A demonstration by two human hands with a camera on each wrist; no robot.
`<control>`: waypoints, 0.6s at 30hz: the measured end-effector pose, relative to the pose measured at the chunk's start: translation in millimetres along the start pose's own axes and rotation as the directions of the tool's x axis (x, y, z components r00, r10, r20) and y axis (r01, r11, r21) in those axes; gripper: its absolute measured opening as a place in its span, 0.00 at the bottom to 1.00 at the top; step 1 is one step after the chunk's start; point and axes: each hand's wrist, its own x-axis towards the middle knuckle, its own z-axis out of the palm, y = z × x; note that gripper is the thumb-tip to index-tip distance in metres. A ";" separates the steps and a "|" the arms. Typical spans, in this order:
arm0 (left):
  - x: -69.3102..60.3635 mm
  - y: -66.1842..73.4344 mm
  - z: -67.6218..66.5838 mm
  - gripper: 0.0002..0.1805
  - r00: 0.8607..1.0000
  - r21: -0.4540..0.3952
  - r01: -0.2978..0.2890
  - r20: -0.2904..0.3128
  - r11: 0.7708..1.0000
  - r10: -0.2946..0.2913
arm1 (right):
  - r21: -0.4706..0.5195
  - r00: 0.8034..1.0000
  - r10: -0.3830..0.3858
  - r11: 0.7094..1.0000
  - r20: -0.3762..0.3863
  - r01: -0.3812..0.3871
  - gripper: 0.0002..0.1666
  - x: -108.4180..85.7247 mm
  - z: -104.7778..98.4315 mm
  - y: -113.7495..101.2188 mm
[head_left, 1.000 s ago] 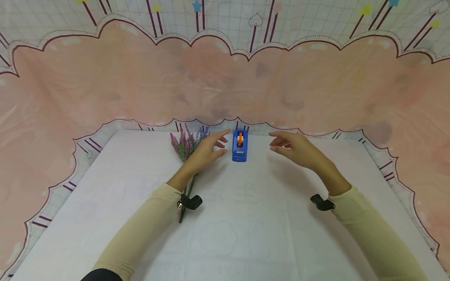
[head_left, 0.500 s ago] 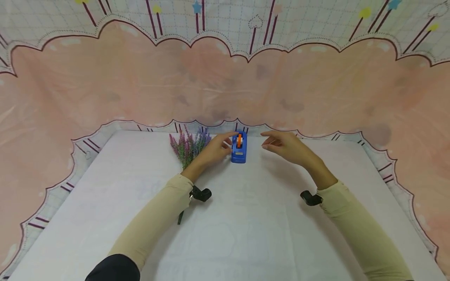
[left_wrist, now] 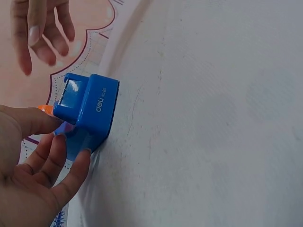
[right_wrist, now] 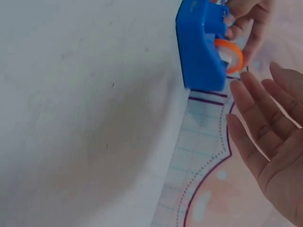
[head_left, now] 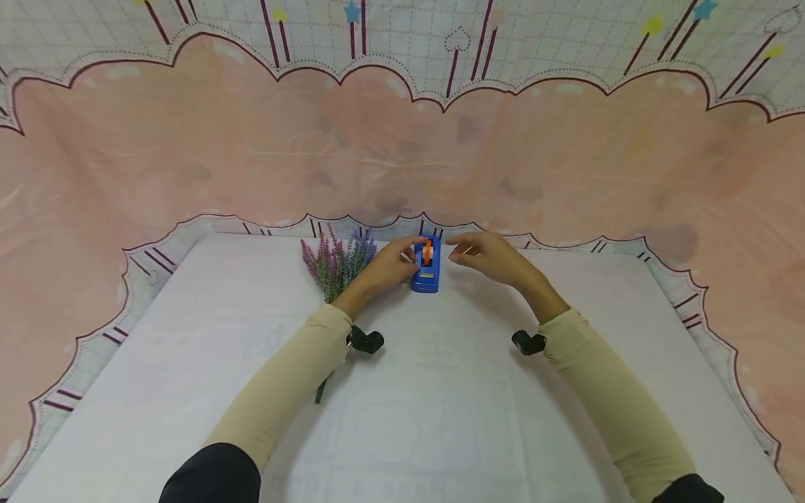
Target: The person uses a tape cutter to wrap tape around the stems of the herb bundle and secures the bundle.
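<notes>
A blue tape dispenser (head_left: 425, 279) with an orange-cored roll stands near the table's far edge. At its left side is my left hand (head_left: 391, 264), thumb and fingers bent loosely. In the left wrist view its thumb lies close to the cutter end and its fingertips (left_wrist: 85, 153) meet the blue side; no closed grip shows. My right hand (head_left: 487, 257) hovers just right of the dispenser, apart from it and holding nothing. Its fingers (right_wrist: 253, 101) are spread and relaxed in the right wrist view.
Artificial lavender stems (head_left: 333, 262), pink and purple, lie left of the dispenser, partly beneath my left forearm. A white sheet (head_left: 453, 405) covers the table. Behind the far edge hangs a peach patterned cloth (head_left: 402, 154).
My left hand has moved right to the dispenser's side and stayed there. My right hand has come left, closer to the dispenser. The dispenser and flowers hold about the same place.
</notes>
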 end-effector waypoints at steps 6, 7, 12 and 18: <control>1.8 -4.6 -1.8 0.33 1.000 -0.072 -0.006 0.004 0.997 0.006 | 0.059 0.999 0.040 0.998 -0.031 -0.038 0.22 23.0 15.8 -2.0; 2.0 -5.4 -1.7 0.33 1.000 -0.082 -0.006 0.005 0.997 0.006 | 0.065 0.998 0.047 0.997 -0.039 -0.044 0.22 26.5 18.7 -2.3; 2.7 -7.1 0.1 0.32 1.000 -0.160 0.013 -0.001 0.987 -0.013 | 0.073 0.995 0.055 0.996 -0.085 -0.049 0.19 41.1 32.6 -2.7; 2.0 -4.1 0.6 0.33 1.000 -0.172 0.020 -0.003 0.985 -0.021 | 0.102 0.987 0.084 0.992 -0.135 -0.071 0.14 50.7 43.4 -4.9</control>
